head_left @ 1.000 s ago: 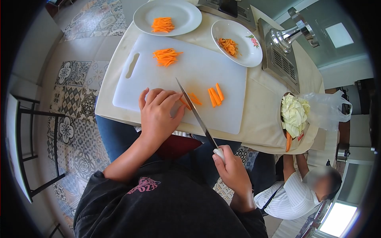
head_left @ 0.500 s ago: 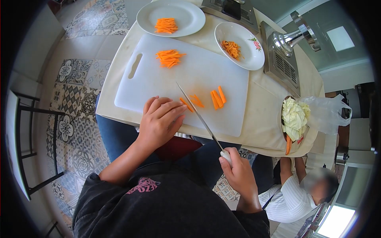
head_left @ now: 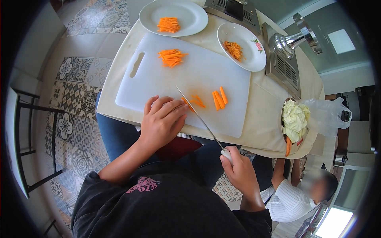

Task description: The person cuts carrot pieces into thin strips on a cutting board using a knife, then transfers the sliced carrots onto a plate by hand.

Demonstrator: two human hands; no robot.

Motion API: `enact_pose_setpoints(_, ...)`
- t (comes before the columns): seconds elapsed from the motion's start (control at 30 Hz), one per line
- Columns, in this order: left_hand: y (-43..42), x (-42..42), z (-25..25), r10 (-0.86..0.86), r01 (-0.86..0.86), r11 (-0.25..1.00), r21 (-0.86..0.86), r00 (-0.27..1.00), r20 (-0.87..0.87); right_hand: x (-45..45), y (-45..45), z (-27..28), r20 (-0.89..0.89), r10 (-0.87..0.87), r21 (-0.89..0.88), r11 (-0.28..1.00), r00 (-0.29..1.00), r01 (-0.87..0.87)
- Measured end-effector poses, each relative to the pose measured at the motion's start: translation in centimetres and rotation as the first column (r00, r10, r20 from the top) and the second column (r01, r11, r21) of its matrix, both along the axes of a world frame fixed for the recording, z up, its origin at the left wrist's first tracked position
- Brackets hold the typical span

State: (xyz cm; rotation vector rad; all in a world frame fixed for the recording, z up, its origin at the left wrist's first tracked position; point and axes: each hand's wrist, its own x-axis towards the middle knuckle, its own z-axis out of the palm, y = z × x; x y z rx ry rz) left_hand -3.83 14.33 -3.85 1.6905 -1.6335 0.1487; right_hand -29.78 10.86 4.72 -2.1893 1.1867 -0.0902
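My right hand grips the white handle of a knife, whose blade points up and left over the cutting board. Bent fingers of my left hand press a carrot piece onto the board, right beside the blade. Most of that piece is hidden. Just right of the blade lie thin carrot strips. Thicker carrot sticks rest farther right. Toward the far side of the board sits a pile of carrot matchsticks.
A white plate holds more matchsticks. A flowered plate holds carrot scraps. Metal stoves line the far side. At right stand cut cabbage, a carrot and a plastic bag. Another person is at lower right.
The view has shifted slightly, moving the board and plates a little to the right in the picture. Both hands and the knife keep nearly the same pose.
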Motion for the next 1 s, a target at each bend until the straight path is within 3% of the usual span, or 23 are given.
enact_pose_setpoints(1.0, 0.04, -0.16, -0.15, 0.031, -0.031, 0.999, 0.03, 1.0, -0.003, -0.05, -0.29, 0.59, -0.055, 0.041, -0.046, 0.998, 0.998, -0.043)
